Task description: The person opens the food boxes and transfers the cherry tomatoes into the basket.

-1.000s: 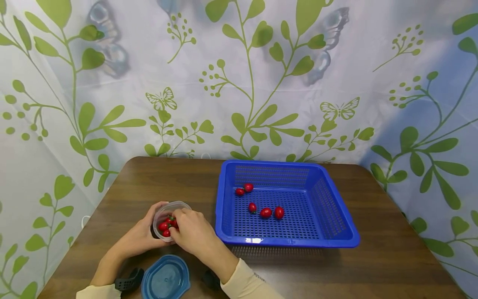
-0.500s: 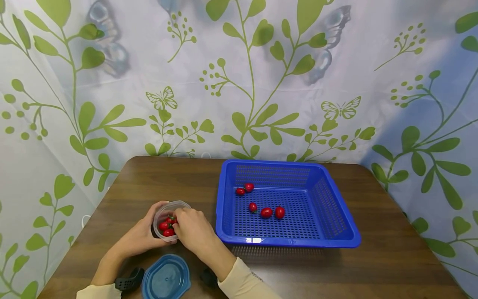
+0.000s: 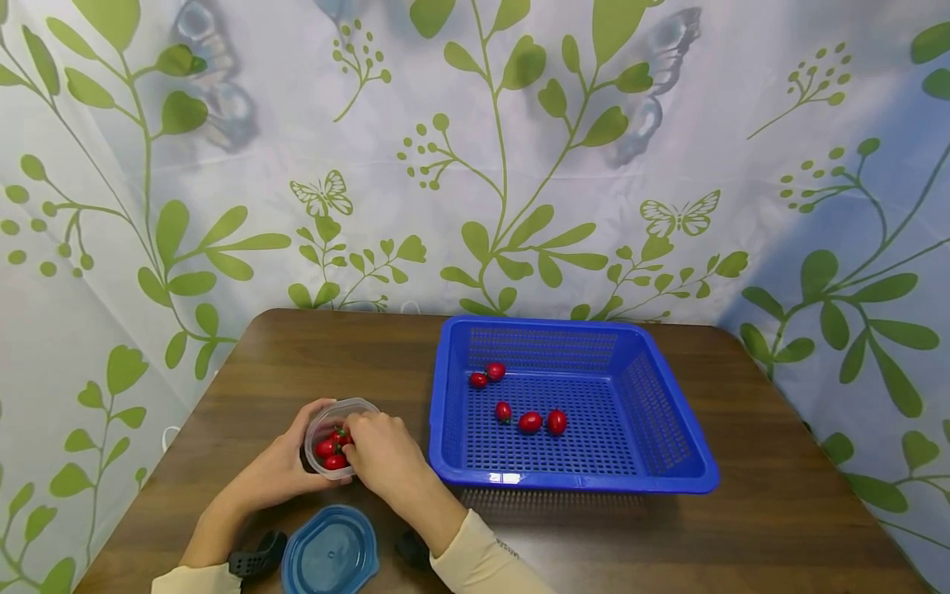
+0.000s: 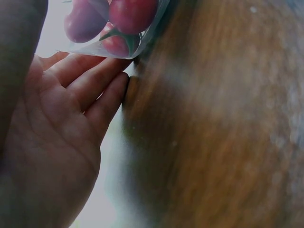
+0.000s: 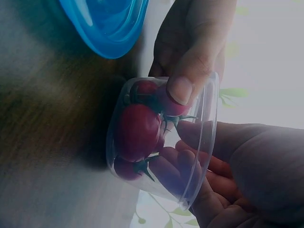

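My left hand [image 3: 278,470] grips a small clear plastic container [image 3: 315,429] from its left side. In the right wrist view its thumb [image 5: 183,88] lies on the container wall. Several red cherry tomatoes [image 5: 137,132] with green stems sit inside. My right hand [image 3: 389,458] reaches over the rim, thumb and fingers bent down among the tomatoes. Its thumb is beside a green stem [image 5: 172,119]; whether it pinches a tomato is unclear. The left wrist view shows the left palm [image 4: 57,114] and fingers under the container [image 4: 102,50].
A blue plastic basket [image 3: 571,481] stands right of the hands, with several cherry tomatoes [image 3: 530,422] on its floor. A blue lid [image 3: 330,553] lies near the front edge between the forearms. The brown wooden table [image 3: 349,346] meets a leaf-patterned curtain [image 3: 475,165] behind.
The lower tomato in the container has shifted slightly right and shows more fully. My right hand has moved very slightly; the left hand keeps its hold on the container.
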The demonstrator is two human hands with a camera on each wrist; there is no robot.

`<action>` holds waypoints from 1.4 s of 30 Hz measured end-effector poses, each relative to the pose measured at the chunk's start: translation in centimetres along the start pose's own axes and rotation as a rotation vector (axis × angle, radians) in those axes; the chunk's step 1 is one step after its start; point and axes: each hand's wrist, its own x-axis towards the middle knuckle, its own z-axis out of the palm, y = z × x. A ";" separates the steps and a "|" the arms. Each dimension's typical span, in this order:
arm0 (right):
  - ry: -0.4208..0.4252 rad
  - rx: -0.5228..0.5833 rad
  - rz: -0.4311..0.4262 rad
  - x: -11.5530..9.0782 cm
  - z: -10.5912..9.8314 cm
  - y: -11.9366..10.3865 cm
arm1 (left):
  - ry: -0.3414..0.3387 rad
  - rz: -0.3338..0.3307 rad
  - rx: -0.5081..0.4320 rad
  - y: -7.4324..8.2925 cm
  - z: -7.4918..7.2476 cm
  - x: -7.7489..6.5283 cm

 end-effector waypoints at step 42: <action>-0.020 -0.002 0.042 1.2 0.7 -0.2 | 0.006 -0.007 0.018 0.1 0.1 0.1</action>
